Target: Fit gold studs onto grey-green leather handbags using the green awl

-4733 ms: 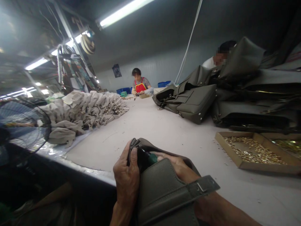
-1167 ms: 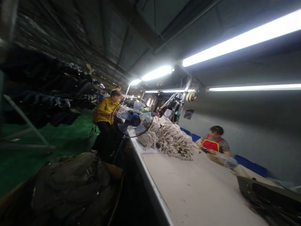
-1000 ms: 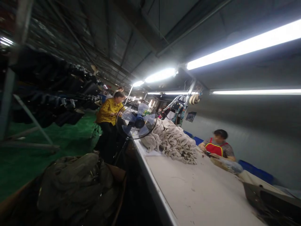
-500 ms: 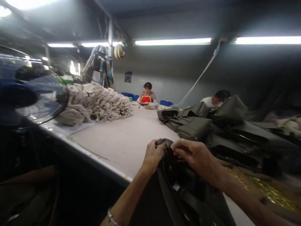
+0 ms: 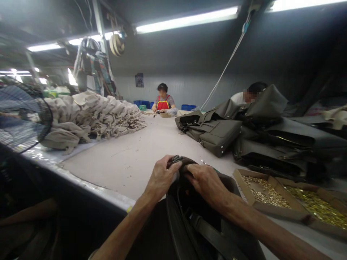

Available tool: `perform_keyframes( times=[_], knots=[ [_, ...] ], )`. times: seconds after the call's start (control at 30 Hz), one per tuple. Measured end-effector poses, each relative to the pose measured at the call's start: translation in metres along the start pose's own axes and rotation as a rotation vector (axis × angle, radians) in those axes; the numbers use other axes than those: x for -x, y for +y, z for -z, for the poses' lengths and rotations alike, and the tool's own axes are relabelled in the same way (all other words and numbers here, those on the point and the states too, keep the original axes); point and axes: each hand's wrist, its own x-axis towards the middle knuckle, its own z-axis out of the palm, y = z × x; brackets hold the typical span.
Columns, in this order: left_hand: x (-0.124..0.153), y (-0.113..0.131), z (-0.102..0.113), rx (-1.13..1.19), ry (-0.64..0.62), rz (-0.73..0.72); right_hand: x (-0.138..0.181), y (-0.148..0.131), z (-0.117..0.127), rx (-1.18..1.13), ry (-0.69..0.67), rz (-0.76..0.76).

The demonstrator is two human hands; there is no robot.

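A dark olive leather handbag [image 5: 200, 224] lies open against me at the near edge of the pale work table [image 5: 141, 155]. My left hand [image 5: 162, 176] grips the bag's top rim near a small metal fitting. My right hand [image 5: 207, 182] presses on the same rim just to the right, fingers curled over it. The two hands nearly touch at the top of the bag.
A cardboard tray of small gold hardware [image 5: 262, 193] sits right of the bag. Finished olive handbags [image 5: 217, 128] are stacked at right, beige bags [image 5: 92, 115] heaped at left. A fan [image 5: 21, 119] stands far left. Two other people sit at the table's far end and right.
The view swung from the aisle at left back to the table. My hands came back into view on a bag's rim and have lowered slightly.
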Motion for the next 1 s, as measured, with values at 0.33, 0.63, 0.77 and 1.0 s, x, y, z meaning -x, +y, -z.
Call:
perform_keyframes(
  times=[0.33,0.63,0.77,1.0],
  knots=[
    [-0.016,-0.003,-0.009,-0.075,-0.094,-0.024,0.016,0.006,-0.026,-0.308,0.282,-0.101],
    [-0.012,-0.006,-0.007,0.097,-0.211,0.037,0.013,0.002,-0.017,-0.587,0.47,-0.011],
    [-0.012,-0.007,-0.008,0.158,-0.248,0.076,0.012,0.007,-0.022,-0.604,0.457,-0.012],
    [-0.017,-0.011,-0.01,0.215,-0.263,0.124,0.01,0.016,-0.026,-0.621,0.412,-0.009]
  ],
)
